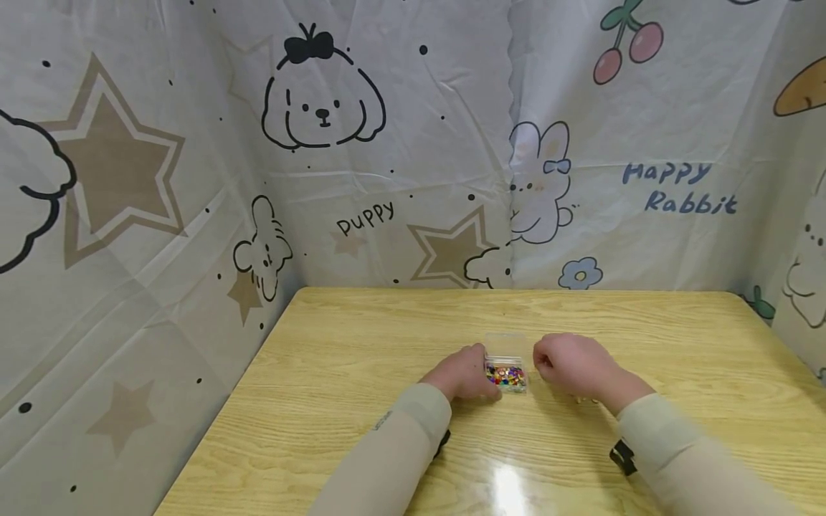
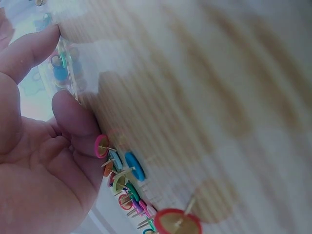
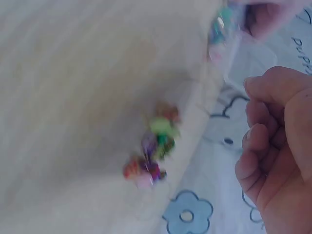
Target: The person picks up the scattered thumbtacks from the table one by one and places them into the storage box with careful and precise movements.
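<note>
A small clear plastic box (image 1: pixel 506 378), its transparent lid (image 1: pixel 506 344) raised at the back, holds many multicoloured thumbtacks. My left hand (image 1: pixel 466 373) grips it from the left side, a finger and the thumb on its edges; the box's side (image 2: pixel 62 68) shows between them in the left wrist view. Just right of the box, my right hand (image 1: pixel 571 362) is above the table with its fingers curled. In the right wrist view nothing shows between those fingers (image 3: pixel 256 134). Loose thumbtacks (image 3: pixel 153 146) lie in a blurred cluster on the table beneath, mostly hidden by the right hand in the head view.
The wood-grain table (image 1: pixel 361 337) stretches out around both hands. Behind it and to the sides hangs a white cloth (image 1: pixel 400 165) printed with cartoon animals and stars. In the left wrist view, loose thumbtacks (image 2: pixel 136 165) appear below the left hand.
</note>
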